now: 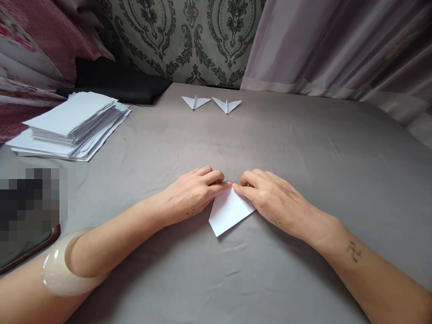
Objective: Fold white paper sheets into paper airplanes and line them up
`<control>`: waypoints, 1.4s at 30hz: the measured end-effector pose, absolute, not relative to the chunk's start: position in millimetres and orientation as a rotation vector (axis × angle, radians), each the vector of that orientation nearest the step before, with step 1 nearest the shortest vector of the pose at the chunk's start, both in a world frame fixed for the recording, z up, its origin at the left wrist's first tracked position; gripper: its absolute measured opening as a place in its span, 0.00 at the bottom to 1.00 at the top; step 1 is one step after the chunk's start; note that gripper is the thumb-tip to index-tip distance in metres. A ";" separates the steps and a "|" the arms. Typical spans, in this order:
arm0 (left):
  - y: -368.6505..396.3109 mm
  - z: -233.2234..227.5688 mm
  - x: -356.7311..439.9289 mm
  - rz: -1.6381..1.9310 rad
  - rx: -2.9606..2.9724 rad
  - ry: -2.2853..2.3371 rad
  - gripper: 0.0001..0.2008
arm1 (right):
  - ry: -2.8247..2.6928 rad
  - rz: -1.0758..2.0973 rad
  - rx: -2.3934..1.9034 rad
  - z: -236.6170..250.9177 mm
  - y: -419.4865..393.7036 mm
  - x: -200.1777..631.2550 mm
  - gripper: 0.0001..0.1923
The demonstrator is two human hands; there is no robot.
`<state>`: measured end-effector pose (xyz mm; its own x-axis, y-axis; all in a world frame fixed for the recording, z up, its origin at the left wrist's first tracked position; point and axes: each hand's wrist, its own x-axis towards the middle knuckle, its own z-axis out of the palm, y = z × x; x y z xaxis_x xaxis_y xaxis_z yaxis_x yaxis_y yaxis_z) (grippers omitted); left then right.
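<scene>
Place: home room | patterned wall [192, 40] | lilac curtain [324, 45] | cloth-covered surface [286, 144]

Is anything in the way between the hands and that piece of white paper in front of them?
Nothing visible is: the left hand and right hand both touch the folded paper at its far corner. The paper stack lies off to the left.

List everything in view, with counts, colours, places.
Paper piece: one, white, near centre
Winged paper shapes: two, white, far centre
Paper stack: one, white, left
Dark cloth: one, black, behind stack
Blurred object: one, dark, left edge
Surface cover: one, grey, beneath papers
Patterned wall: one, grey-black, back
Sheer curtain: one, mauve, back right
Floral fabric: one, pink-white, back left
Bangle: one, pale, left forearm
Left hand: one, bare, at paper tip
Right hand: one, bare, at paper tip
</scene>
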<state>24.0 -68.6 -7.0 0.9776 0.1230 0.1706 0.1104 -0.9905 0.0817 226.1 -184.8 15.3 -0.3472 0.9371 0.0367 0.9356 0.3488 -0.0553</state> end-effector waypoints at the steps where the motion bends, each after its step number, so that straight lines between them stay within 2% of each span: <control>1: -68.4 -7.1 24.1 0.277 3.057 0.176 0.18 | -2.518 0.042 -1.770 15.4 -185.8 226.1 0.08; 16: -66.4 -9.3 23.2 0.287 3.033 0.169 0.20 | -2.516 -0.171 -1.830 14.2 -207.6 231.7 0.16; 24: -68.9 -3.4 24.1 0.275 2.869 0.283 0.18 | -2.364 -0.016 -1.995 13.9 -228.5 241.4 0.15; 30: -64.3 1.7 45.1 0.187 2.505 0.569 0.18 | -2.234 0.159 -2.024 17.7 -236.7 255.4 0.16; 33: -59.1 4.2 58.1 0.123 2.314 0.649 0.14 | -2.173 0.199 -2.018 18.7 -236.2 256.9 0.17; 36: -58.0 5.7 64.1 0.075 2.210 0.663 0.14 | -2.069 0.221 -1.983 15.1 -235.6 258.8 0.16; 42: -66.5 1.5 59.4 0.186 2.210 0.692 0.12 | -1.672 0.296 -1.878 -2.6 -228.1 266.9 0.17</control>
<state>59.4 -66.5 1.5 0.8397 0.5357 -0.0891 0.4185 -0.5338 0.7348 266.9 -228.1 -2.6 0.1817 0.9583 0.2205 0.8246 -0.0264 -0.5651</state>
